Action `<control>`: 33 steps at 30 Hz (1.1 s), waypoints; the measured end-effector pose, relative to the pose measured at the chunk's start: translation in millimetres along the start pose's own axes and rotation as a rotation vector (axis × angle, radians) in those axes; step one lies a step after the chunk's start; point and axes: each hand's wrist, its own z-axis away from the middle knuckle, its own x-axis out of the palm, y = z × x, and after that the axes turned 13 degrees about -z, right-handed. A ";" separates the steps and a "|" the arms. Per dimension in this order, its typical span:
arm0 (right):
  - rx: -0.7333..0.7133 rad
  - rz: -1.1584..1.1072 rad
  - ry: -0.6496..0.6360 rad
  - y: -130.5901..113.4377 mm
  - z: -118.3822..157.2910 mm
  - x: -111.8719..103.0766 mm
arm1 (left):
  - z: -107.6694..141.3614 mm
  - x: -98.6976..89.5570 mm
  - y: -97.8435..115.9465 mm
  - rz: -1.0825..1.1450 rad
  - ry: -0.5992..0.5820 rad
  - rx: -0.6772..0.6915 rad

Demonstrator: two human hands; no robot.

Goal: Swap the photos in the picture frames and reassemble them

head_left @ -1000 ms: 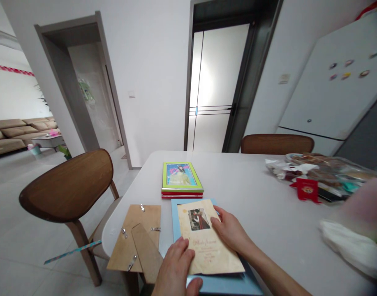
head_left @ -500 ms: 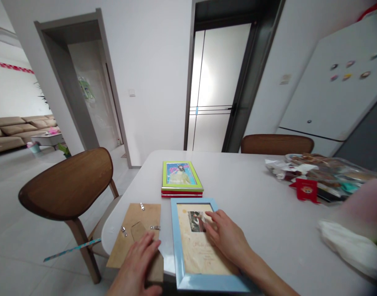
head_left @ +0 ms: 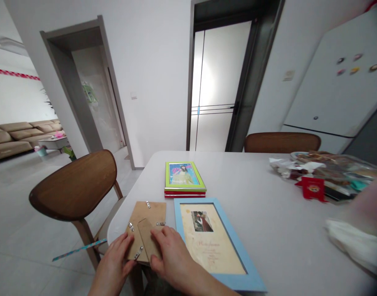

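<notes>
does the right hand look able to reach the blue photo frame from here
Likely yes: the right hand is close beside the blue photo frame, touching the brown backing board, and nothing visible blocks its way to the frame.

We have a broad lane over the surface point(head_left: 283, 242), between the blue frame point(head_left: 237, 242) on the left and the white bundle point(head_left: 351, 242) on the right; farther back, the red packet point(head_left: 313, 189) and bagged items point(head_left: 336, 168) bar the right side, the stacked frames point(head_left: 185, 176) the left; nearer us, left hand point(head_left: 114, 257) and right hand point(head_left: 174, 257) crowd the backing board point(head_left: 156, 211), a thin gap separating it from the blue frame.
</notes>
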 end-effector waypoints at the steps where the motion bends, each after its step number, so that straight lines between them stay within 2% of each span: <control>1: 0.011 -0.033 0.005 0.9 -0.2 -1.3 | -2.1 -2.1 1.5 0.002 0.014 0.001; 6: 0.003 -0.182 0.066 -3.7 4.7 -22.6 | -17.0 -31.2 19.6 0.026 0.099 0.014; 9: -0.049 -0.218 0.124 -2.8 20.1 -49.7 | -22.3 -53.5 43.7 0.078 0.139 0.081; 11: -0.045 -0.199 0.130 6.1 36.4 -70.5 | -23.4 -61.3 65.1 0.130 0.139 0.162; 15: 0.065 -0.093 0.169 39.2 71.9 -104.4 | -26.2 -56.3 113.1 0.241 -0.004 0.323; 20: 0.150 0.033 0.217 73.4 97.3 -121.0 | -33.6 -42.5 157.7 0.310 -0.238 0.332; 24: 0.140 0.091 0.199 86.7 99.3 -117.1 | -36.8 -36.9 167.7 0.318 -0.297 0.314; 29: 0.079 0.163 0.224 88.3 95.2 -106.7 | -36.0 -37.2 161.2 0.323 -0.277 0.344; 33: 0.047 0.174 0.214 85.0 88.8 -107.8 | -35.9 -40.4 153.5 0.355 -0.353 0.341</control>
